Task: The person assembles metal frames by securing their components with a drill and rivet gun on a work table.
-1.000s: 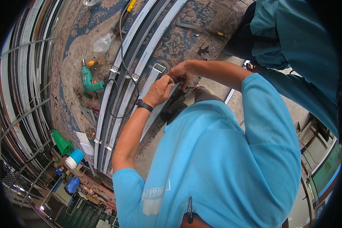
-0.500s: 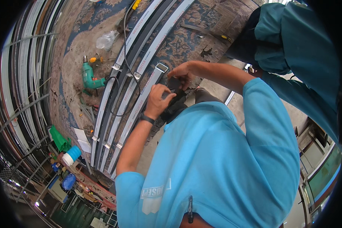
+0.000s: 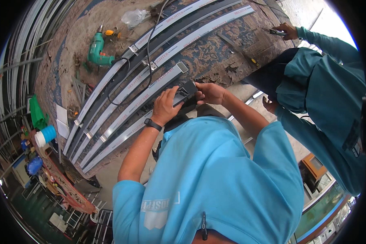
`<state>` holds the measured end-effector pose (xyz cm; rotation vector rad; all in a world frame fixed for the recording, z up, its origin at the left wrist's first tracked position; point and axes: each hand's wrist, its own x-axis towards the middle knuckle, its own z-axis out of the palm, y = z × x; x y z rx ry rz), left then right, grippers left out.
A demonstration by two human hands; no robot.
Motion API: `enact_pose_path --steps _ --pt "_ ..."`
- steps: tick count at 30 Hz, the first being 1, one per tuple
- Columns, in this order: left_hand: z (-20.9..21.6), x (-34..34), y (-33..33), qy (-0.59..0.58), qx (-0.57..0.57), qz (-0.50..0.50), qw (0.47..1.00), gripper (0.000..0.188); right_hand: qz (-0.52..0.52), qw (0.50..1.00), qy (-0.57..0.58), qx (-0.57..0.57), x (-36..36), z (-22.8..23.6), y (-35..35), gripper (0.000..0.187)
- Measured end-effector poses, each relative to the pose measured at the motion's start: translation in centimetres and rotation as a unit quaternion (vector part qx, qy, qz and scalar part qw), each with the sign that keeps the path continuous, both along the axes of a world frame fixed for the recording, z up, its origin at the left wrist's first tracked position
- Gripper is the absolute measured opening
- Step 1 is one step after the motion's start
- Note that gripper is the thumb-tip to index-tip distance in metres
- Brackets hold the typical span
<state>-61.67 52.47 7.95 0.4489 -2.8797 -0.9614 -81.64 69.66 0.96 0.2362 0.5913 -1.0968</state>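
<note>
My left hand [image 3: 165,106], with a dark band at the wrist, curls over the end of the nearest metal profile [image 3: 124,137]. Its fingers and thumb straddle that end, where a dark grey end piece [image 3: 188,86] with a recess shows. Thumb and fingers of my right hand [image 3: 211,94] pinch the far right edge of this dark piece; the fingertips are partly hidden. Just beyond lies another hollow profile [image 3: 166,78] with an open rectangular end.
More long profiles [image 3: 191,40] with small metal brackets lie across the patterned, worn carpet [image 3: 215,49]. A green power drill [image 3: 96,51] and its black cable [image 3: 149,49] are beyond them. At right, a co-worker's hand [image 3: 288,31] holds a metal hand tool.
The view has shifted. My left hand has come down onto the profile's end, and the dark piece now shows between both hands. A co-worker's hand with a tool has come into view at upper right.
</note>
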Motion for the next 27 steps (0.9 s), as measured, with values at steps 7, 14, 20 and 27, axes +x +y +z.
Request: enact_pose_path --steps 7,14,20,27 --pt "0.1 0.3 0.9 0.002 -0.013 0.011 1.000 0.069 -0.058 0.997 0.038 0.017 1.8 -0.2 0.5 0.035" --pt "0.3 0.3 0.8 0.008 -0.012 0.004 1.000 0.071 -0.055 0.996 0.076 -0.002 1.9 -0.1 0.6 0.036" --pt "0.0 0.3 0.9 0.002 -0.018 0.005 1.000 0.071 -0.064 0.995 0.078 -0.012 1.9 -0.5 0.7 0.035" --pt "0.2 0.2 1.0 0.004 -0.020 0.011 1.000 0.070 -0.054 0.994 0.094 -0.016 1.8 -0.4 0.7 0.035"
